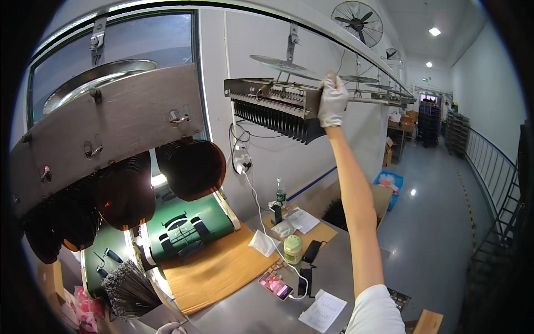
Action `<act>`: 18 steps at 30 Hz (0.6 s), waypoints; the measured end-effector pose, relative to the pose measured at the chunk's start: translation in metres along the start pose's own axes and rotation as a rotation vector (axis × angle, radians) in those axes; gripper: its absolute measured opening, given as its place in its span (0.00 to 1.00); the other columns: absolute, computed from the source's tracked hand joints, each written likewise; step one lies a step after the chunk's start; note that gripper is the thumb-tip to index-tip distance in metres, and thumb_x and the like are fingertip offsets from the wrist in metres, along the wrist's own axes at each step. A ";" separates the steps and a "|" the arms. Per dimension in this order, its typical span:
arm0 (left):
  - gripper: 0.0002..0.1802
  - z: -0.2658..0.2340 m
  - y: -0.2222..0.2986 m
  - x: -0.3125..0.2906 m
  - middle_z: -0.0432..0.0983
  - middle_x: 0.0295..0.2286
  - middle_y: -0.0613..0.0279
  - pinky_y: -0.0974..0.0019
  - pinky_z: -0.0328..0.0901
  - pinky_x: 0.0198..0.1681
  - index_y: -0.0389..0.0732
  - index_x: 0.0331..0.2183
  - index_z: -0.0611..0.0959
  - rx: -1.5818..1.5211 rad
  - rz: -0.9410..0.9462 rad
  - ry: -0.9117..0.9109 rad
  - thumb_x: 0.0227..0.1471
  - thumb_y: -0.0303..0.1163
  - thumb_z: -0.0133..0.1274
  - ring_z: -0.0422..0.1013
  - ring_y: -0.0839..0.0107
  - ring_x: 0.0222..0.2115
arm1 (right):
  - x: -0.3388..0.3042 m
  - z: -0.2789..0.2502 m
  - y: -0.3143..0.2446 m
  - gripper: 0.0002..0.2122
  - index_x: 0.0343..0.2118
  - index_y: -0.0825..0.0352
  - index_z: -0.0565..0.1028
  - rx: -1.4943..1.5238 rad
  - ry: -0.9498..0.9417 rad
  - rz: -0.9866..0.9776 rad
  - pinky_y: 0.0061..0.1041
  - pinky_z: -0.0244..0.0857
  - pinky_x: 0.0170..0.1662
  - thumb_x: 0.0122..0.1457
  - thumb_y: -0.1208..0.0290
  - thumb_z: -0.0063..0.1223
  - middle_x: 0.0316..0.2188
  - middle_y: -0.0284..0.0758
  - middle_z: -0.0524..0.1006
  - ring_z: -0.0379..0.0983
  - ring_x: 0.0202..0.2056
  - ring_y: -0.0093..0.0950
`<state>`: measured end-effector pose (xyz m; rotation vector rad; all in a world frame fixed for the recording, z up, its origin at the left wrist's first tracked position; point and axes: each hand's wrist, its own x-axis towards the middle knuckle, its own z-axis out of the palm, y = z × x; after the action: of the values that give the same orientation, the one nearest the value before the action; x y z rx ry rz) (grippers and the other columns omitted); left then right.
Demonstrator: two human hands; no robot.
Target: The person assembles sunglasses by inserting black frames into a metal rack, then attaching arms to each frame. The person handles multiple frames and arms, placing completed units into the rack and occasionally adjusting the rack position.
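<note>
My right hand (334,100), in a white glove, is raised with the arm stretched out. Its fingers are closed round the near right end of a metal hanging rack (312,103). Under that rack hangs a dense row of dark, thin plates (272,119), and a round metal disc (283,65) sits above it on the hanger. Only a bit of my left hand (171,328), also gloved, shows at the lower edge, near a bundle of thin dark rods (130,289); its fingers are mostly cut off. Close on the left hangs a larger metal rack (111,125) with dark brown lenses (192,167).
Below is a metal table with a cardboard sheet (217,267), a phone (275,285), a green jar (293,249), a bottle (280,192) and a written paper (322,310). A green conveyor belt (208,225) carries dark frames. An overhead rail (334,42) runs toward the corridor.
</note>
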<state>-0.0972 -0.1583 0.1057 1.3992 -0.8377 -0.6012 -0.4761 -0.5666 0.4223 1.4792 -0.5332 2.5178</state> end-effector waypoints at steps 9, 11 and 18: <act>0.10 0.030 0.009 -0.003 0.77 0.30 0.64 0.73 0.68 0.37 0.32 0.43 0.82 0.203 0.099 -0.056 0.59 0.21 0.51 0.71 0.77 0.30 | 0.027 -0.005 0.017 0.21 0.20 0.66 0.70 0.023 -0.065 0.043 0.21 0.55 0.27 0.69 0.58 0.47 0.17 0.23 0.67 0.57 0.22 0.15; 0.08 0.031 0.006 -0.004 0.77 0.33 0.65 0.73 0.67 0.42 0.36 0.38 0.83 0.300 0.210 -0.205 0.57 0.19 0.50 0.71 0.76 0.34 | 0.033 -0.009 0.022 0.20 0.22 0.67 0.73 -0.083 -0.087 -0.017 0.24 0.59 0.29 0.68 0.59 0.47 0.18 0.27 0.70 0.62 0.23 0.20; 0.12 0.039 0.064 0.014 0.74 0.40 0.54 0.52 0.67 0.45 0.44 0.34 0.77 -0.017 1.030 -0.823 0.43 0.26 0.56 0.70 0.51 0.46 | 0.109 -0.069 0.041 0.12 0.39 0.67 0.77 -0.787 -0.311 -0.847 0.35 0.69 0.45 0.67 0.69 0.40 0.40 0.41 0.78 0.75 0.39 0.38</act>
<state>-0.1272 -0.1866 0.1704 0.4926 -2.0058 -0.3332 -0.5992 -0.5807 0.4777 1.3471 -0.6484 1.2339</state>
